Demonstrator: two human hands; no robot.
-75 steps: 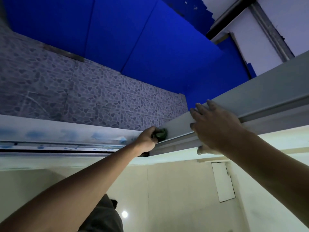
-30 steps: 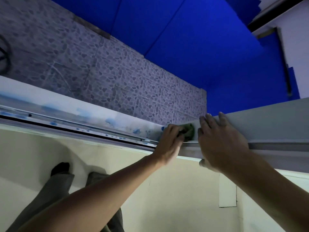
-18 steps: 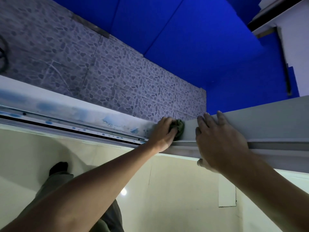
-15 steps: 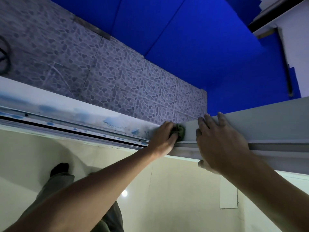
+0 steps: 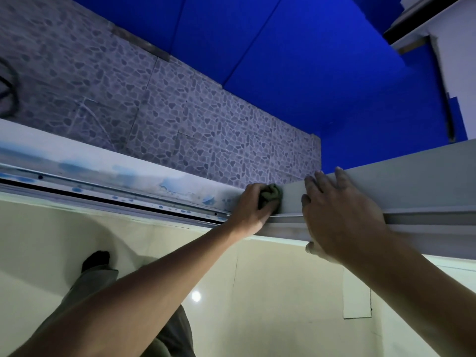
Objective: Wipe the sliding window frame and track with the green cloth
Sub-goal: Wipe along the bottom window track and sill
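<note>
My left hand (image 5: 253,206) is closed around a bunched green cloth (image 5: 271,195) and presses it onto the window frame where the blue-stained sill (image 5: 108,167) meets the grey sliding sash (image 5: 412,171). The metal track (image 5: 116,198) runs along the left, dotted with blue paint specks. My right hand (image 5: 340,215) lies flat over the sash rail just right of the cloth, fingers spread on top and thumb hooked under the lower edge.
Beyond the frame lies a grey pebble-pattern tiled floor (image 5: 180,112) and a blue wall (image 5: 309,60). Below is a cream floor (image 5: 270,305) with my dark trouser legs (image 5: 87,282) and a socked foot.
The left hand has been rubbing the cloth back and forth in short strokes at the same spot on the frame. The right hand has stayed on the sash.
</note>
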